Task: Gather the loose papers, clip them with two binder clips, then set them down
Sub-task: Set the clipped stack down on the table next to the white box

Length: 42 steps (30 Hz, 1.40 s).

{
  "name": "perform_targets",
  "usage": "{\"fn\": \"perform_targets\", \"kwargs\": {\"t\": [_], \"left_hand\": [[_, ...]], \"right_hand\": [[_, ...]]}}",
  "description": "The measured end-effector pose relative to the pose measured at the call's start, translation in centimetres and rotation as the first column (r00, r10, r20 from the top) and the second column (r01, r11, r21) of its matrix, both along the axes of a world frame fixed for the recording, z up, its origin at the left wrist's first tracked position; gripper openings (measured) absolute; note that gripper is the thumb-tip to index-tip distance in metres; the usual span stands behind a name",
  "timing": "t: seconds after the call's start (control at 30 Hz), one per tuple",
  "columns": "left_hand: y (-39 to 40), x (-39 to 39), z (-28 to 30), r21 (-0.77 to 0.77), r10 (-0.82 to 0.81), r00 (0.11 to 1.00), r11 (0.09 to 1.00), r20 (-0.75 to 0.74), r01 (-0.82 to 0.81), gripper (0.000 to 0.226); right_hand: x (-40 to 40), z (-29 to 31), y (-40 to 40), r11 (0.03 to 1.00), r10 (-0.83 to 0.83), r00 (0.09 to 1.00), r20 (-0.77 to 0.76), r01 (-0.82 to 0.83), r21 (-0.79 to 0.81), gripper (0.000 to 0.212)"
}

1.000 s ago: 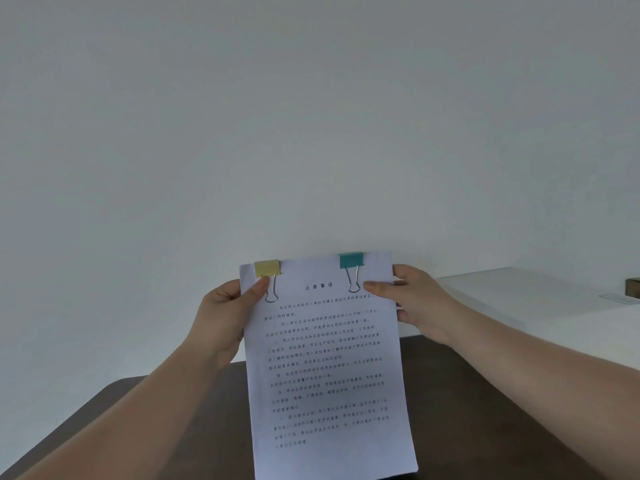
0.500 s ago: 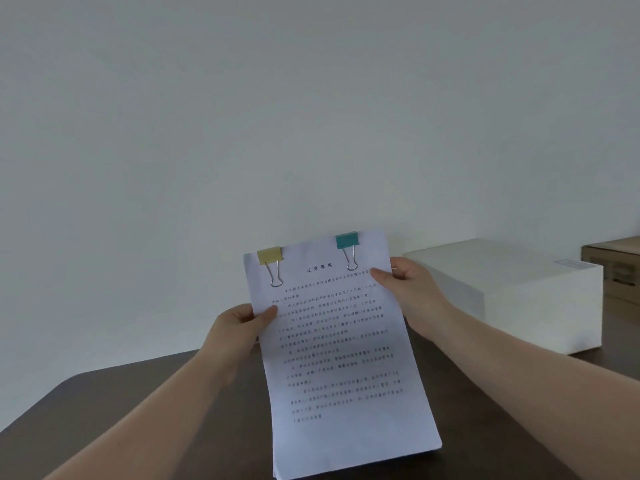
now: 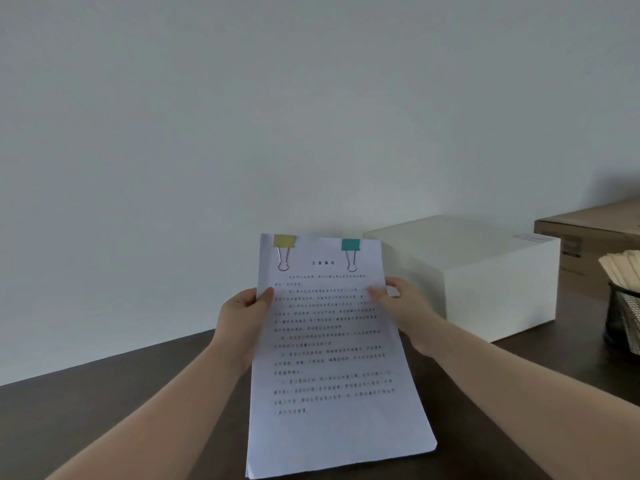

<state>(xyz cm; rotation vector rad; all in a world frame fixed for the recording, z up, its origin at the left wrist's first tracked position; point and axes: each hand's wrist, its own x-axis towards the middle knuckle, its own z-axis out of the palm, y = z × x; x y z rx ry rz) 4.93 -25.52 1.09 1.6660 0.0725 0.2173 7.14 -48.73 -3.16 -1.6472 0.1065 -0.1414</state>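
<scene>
A stack of printed white papers (image 3: 332, 368) is held tilted above the dark table (image 3: 86, 417), its lower end close to the tabletop. A yellow binder clip (image 3: 284, 241) grips the top edge on the left and a teal binder clip (image 3: 350, 244) grips it on the right, both with wire handles folded down onto the page. My left hand (image 3: 242, 320) pinches the left edge of the stack with the thumb on top. On the opposite edge, my right hand (image 3: 401, 306) holds the stack the same way.
A white box (image 3: 485, 282) stands on the table right of the papers, against the wall. Behind it at far right is a brown cardboard box (image 3: 595, 237). A black mesh holder (image 3: 625, 320) with pale wooden sticks sits at the right edge.
Both hands slid down from the top of the stack to its sides. The papers came lower toward the table, and the view tilted down, showing the boxes and the holder.
</scene>
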Motion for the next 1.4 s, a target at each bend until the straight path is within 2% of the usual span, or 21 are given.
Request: {"fn": "perform_targets", "kwargs": {"t": [0.1,0.2,0.27,0.4,0.5,0.7,0.83,0.93,1.07,1.3,1.4], "left_hand": [[-1.4,1.6,-1.5,-0.009,-0.006,0.999,1.000,-0.044,0.006,0.019],[-2.7,3.3,-3.3,0.017,0.000,0.998,1.000,-0.069,0.001,0.020],[-3.2,4.6,-4.7,0.023,0.021,0.996,1.000,-0.090,-0.019,0.021],[-3.9,6.9,-7.6,0.025,0.086,0.986,0.996,-0.145,-0.083,0.016],[-4.1,8.1,-9.2,0.027,0.154,0.971,0.988,-0.182,-0.151,0.017],[-5.0,9.9,-9.6,0.056,0.202,0.967,0.979,-0.155,-0.195,0.031],[-5.6,10.9,-9.8,0.075,0.190,0.969,0.981,-0.161,-0.180,0.017],[-5.8,11.5,-9.7,0.074,0.164,0.975,0.985,-0.151,-0.154,0.035],[-6.0,11.7,-9.2,0.036,0.178,0.976,0.984,-0.129,-0.174,0.051],[-6.0,12.3,-9.4,0.049,0.236,0.967,0.971,-0.094,-0.233,0.055],[-6.1,12.3,-9.6,0.154,0.234,0.970,0.963,-0.065,-0.222,0.054]], "right_hand": [[-0.1,-2.0,-1.3,0.997,-0.022,0.996,-0.084,0.015,-0.082,0.049],[0.3,-3.2,-2.2,0.980,-0.081,0.996,-0.034,0.073,-0.187,0.051],[0.9,-3.8,-2.3,0.940,-0.112,0.994,0.020,0.112,-0.322,0.046],[2.4,-4.9,-1.7,0.726,-0.151,0.985,0.082,0.167,-0.667,0.042],[3.6,-4.9,-1.0,0.521,-0.143,0.986,0.091,0.153,-0.840,0.014],[5.8,-4.7,-0.2,0.380,-0.118,0.986,0.115,0.152,-0.912,0.016],[7.0,-5.0,-0.1,0.319,-0.080,0.992,0.096,0.117,-0.940,0.021],[7.7,-5.4,-0.2,0.313,-0.018,0.995,0.095,0.096,-0.945,0.031],[8.2,-5.5,-0.3,0.358,-0.017,0.994,0.109,0.108,-0.927,0.023],[7.4,-6.1,0.1,0.284,-0.055,0.992,0.113,0.124,-0.951,0.034],[7.6,-6.5,0.2,0.256,-0.040,0.999,0.030,0.040,-0.966,0.046]]}}
